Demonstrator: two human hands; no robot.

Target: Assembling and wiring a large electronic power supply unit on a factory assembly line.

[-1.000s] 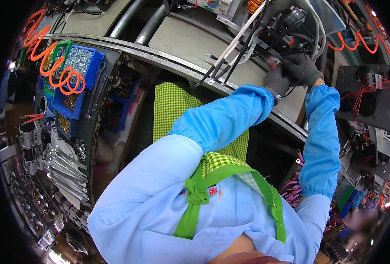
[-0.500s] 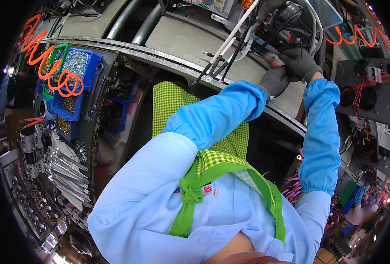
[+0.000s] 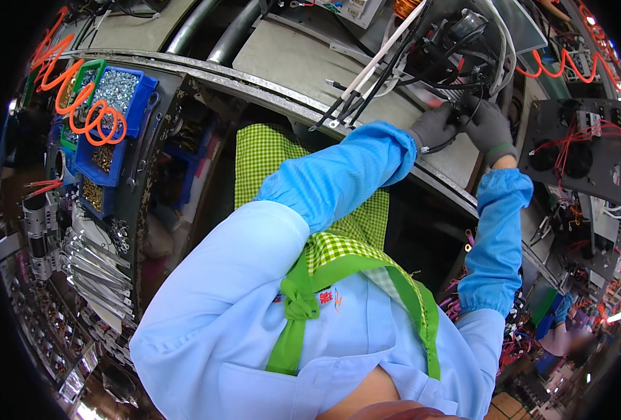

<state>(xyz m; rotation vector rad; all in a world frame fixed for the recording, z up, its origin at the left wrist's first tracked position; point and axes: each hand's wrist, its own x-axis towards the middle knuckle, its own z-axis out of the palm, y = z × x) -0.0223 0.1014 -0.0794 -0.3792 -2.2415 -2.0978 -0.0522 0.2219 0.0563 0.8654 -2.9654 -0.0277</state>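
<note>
Both my hands wear grey gloves and work close together at the far edge of the bench. My left hand [image 3: 433, 127] pinches a black cable coming off a wired black assembly [image 3: 457, 42]. My right hand [image 3: 489, 126] is curled on the same cable bundle just to the right, under the assembly. White and black cables [image 3: 373, 77] run down-left from the assembly across the grey bench top [image 3: 289, 59]. Blue sleeves cover both forearms; a green checked apron [image 3: 268, 157] hangs below.
Blue bins [image 3: 111, 105] of small metal parts stand at the left with an orange coiled hose [image 3: 79, 105] over them. Metal brackets [image 3: 90, 269] lie in rows lower left. A black panel with red wires [image 3: 583, 147] is mounted at the right.
My view has tilted slightly and both hands have shifted a little toward the right and closer together on the cable under the assembly.
</note>
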